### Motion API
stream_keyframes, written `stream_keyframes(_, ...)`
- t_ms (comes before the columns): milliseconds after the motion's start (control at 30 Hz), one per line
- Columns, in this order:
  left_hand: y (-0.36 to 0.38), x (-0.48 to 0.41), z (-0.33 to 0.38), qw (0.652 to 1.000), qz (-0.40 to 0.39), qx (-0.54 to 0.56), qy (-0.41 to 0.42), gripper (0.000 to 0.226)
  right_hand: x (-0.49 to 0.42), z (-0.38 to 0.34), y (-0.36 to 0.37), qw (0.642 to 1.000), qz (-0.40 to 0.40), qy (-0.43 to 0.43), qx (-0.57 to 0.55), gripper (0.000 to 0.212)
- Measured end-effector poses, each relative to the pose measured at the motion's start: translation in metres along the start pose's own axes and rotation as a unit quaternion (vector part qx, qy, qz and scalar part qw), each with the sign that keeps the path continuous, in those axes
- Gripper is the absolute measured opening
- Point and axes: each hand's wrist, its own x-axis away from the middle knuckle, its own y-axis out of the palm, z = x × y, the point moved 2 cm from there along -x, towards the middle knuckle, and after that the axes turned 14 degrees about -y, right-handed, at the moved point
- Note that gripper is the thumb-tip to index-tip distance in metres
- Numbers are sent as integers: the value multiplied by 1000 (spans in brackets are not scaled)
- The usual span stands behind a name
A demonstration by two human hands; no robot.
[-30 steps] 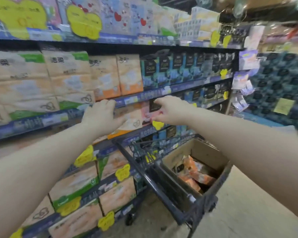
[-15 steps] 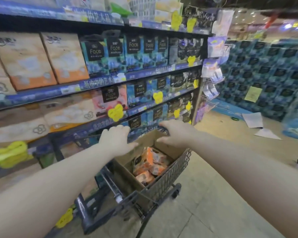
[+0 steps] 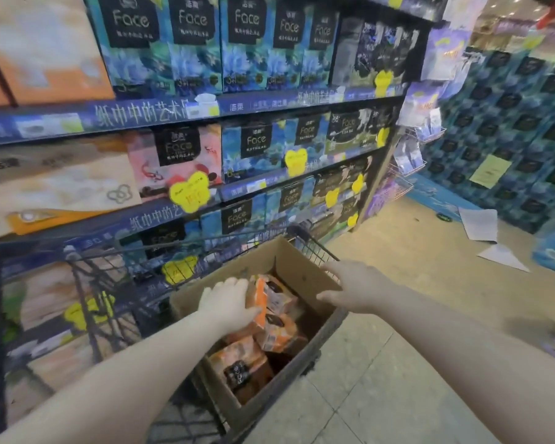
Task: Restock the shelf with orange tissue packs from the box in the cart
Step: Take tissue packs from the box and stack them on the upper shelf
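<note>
Box, left hand seemingly around 1 orange pack

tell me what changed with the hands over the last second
Both hands dropped from the shelf to the box in the cart. The left hand now grips an orange tissue pack; the right hand hangs open over the box's right wall. The other packs stay in the box.
</note>
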Motion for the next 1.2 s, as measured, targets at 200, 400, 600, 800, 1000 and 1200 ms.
stream_keyframes(200, 29, -69, -18, 992, -80, 59, -82, 72, -107, 18, 16, 998, -49, -35, -16, 70)
stream_keyframes(400, 84, -89, -48, 955, -155, 171, -185, 74, -190, 30, 63, 986, -146, -68, -28, 67)
stream_keyframes(600, 126, -117, -62, 906, -182, 256, -284, 67, -277, 43, 109, 969, -212, -121, -35, 61)
stream_keyframes(800, 177, -147, -38, 791, -190, 392, -429, 55, -347, 52, 153, 938, -261, -227, -16, 72)
stream_keyframes(1000, 216, -176, -15, 679, -198, 471, -527, 73, -402, 54, 195, 923, -280, -264, -2, 58)
stream_keyframes(1200, 251, -195, -3, 509, -167, 579, -615, 51, -432, 50, 243, 906, -321, -270, -62, 69)
